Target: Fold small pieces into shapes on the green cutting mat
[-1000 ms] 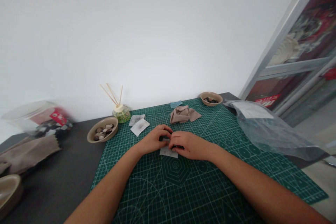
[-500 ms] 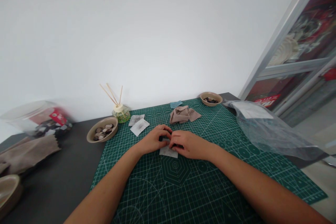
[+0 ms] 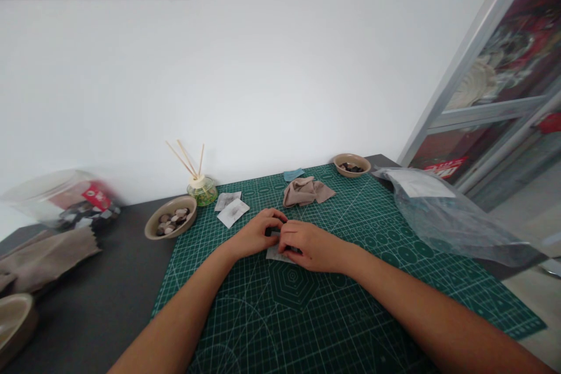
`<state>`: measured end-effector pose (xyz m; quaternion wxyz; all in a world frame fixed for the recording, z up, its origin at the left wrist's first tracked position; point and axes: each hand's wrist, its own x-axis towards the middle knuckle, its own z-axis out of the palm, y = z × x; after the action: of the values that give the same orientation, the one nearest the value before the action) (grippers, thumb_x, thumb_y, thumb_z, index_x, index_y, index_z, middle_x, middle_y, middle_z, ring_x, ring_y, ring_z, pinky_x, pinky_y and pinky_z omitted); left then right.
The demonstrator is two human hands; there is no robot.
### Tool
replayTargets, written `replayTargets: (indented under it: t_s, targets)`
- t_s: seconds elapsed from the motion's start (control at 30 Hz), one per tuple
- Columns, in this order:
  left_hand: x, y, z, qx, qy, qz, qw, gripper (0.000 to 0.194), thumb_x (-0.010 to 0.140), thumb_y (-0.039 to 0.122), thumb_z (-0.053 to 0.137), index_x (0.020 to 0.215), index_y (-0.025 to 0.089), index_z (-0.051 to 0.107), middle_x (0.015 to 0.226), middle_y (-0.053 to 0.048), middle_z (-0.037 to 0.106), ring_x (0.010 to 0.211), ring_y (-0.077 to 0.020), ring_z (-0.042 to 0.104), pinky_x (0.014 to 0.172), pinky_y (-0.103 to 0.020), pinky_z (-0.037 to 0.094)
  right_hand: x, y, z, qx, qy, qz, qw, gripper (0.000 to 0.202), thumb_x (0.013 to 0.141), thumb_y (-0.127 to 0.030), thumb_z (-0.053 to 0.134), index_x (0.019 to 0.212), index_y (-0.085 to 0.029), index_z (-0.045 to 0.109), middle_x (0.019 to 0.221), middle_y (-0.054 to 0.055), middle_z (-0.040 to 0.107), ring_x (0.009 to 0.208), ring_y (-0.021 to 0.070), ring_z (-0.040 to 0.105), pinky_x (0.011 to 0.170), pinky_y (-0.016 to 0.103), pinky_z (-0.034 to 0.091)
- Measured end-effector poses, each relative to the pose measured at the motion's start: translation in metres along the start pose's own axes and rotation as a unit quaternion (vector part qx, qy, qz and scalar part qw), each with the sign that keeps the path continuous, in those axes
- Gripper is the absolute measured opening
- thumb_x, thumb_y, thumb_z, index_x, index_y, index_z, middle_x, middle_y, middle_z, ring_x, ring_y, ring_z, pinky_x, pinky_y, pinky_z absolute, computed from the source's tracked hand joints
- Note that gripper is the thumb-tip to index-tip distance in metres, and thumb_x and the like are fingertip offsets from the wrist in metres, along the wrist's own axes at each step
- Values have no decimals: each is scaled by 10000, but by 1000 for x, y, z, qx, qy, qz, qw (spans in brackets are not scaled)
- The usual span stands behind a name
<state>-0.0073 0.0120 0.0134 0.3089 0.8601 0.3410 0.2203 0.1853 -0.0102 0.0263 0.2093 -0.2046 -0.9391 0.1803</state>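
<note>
A small white paper packet [image 3: 275, 253] lies on the green cutting mat [image 3: 236, 315], partly covered by both hands. My left hand [image 3: 258, 232] curves round its far left side, fingers bent, with something small and dark by the fingertips. My right hand [image 3: 307, 245] is bent over the packet's right part, its fingertips close to those of the left. What the fingers pinch is too small and hidden to name. Two more white packets [image 3: 234, 212] with grey marks lie behind the left hand, and a crumpled brown cloth [image 3: 302, 191] lies beyond the hands.
A bowl of round pieces [image 3: 151, 225] and a reed diffuser [image 3: 202, 190] stand at the left. A second bowl [image 3: 352, 159] is at the back right, near a clear plastic bag [image 3: 438, 222]. Farther left are a plastic jar [image 3: 65, 198], brown cloth [image 3: 52, 254] and another bowl [image 3: 17, 327].
My right hand has shifted slightly left and nearer to me over the packet, covering more of it. My left hand has hardly moved.
</note>
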Motion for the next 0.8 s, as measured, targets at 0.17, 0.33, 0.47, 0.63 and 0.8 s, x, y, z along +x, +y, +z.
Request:
replayTargets:
  t_s: [0.17,0.33,0.47,0.63,0.8]
  targets:
    - [-1,0,0,-3,0,3,1000,197,719,14,627,832,171,663,1077,-54,570,1072,-212,510,964,-352,390,-3,5,-1,8,13,32,999,84,794,-77,600,833,-134,648,867,65,633,839,175,590,785,292,467]
    - [0,1,-1,0,1,1,1000,158,734,52,644,822,180,665,1062,-51,579,1057,-211,517,958,-353,397,-3,4,-3,17,-1,23,1000,119,807,-83,590,888,-139,657,915,67,633,864,174,588,794,287,467]
    - [0,1,-1,5,4,4,1000,132,741,69,656,820,174,672,1062,-57,580,1045,-210,527,944,-349,405,-3,2,-3,17,-13,18,1000,172,823,-76,569,939,-153,670,957,69,626,900,178,582,812,292,462]
    - [0,1,0,9,1,0,1000,156,745,56,646,842,174,678,1070,-57,582,1057,-213,522,949,-349,406,-3,2,-3,15,-22,19,999,181,824,-70,564,932,-155,682,945,69,612,885,175,577,800,290,464]
    - [-1,0,0,12,4,2,1000,154,751,60,644,851,174,677,1071,-57,580,1062,-212,519,955,-354,403,-3,2,-3,18,-22,11,1000,171,813,-50,570,919,-132,675,949,76,612,897,180,576,813,294,461]
